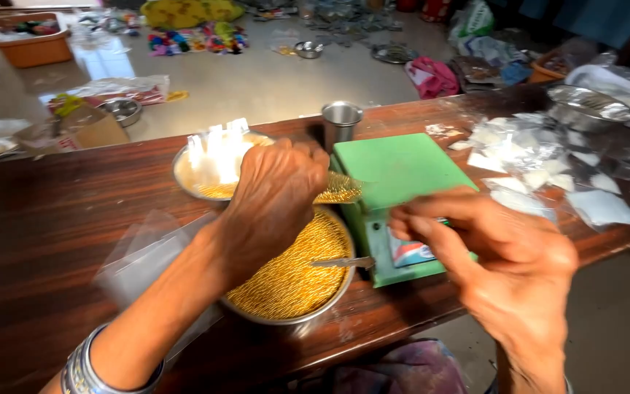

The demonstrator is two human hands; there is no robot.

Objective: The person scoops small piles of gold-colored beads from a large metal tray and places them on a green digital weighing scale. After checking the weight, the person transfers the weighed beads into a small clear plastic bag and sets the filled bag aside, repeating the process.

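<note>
My left hand (pixel 275 193) hovers over a round steel bowl (pixel 308 317) full of fine golden strands (pixel 293 273). Its fingers are closed on a bunch of golden strands (pixel 338 188) that sticks out to the right. My right hand (pixel 504 255) is at the front of a green weighing scale (pixel 395 171), fingers pinched together near the scale's small display panel (pixel 410 252); I cannot tell whether it holds anything. A metal spoon handle (pixel 344 261) rests on the bowl's rim. Silver bangles (pixel 85 368) circle my left wrist.
Behind my left hand a second steel bowl (pixel 184 175) holds white packets (pixel 216 146). A steel cup (pixel 341 120) stands behind the scale. Small clear packets (pixel 541 171) lie on the wooden table (pixel 45 226) at right. A clear plastic bag (pixel 136 255) lies at left. Bowls and colourful items litter the floor beyond.
</note>
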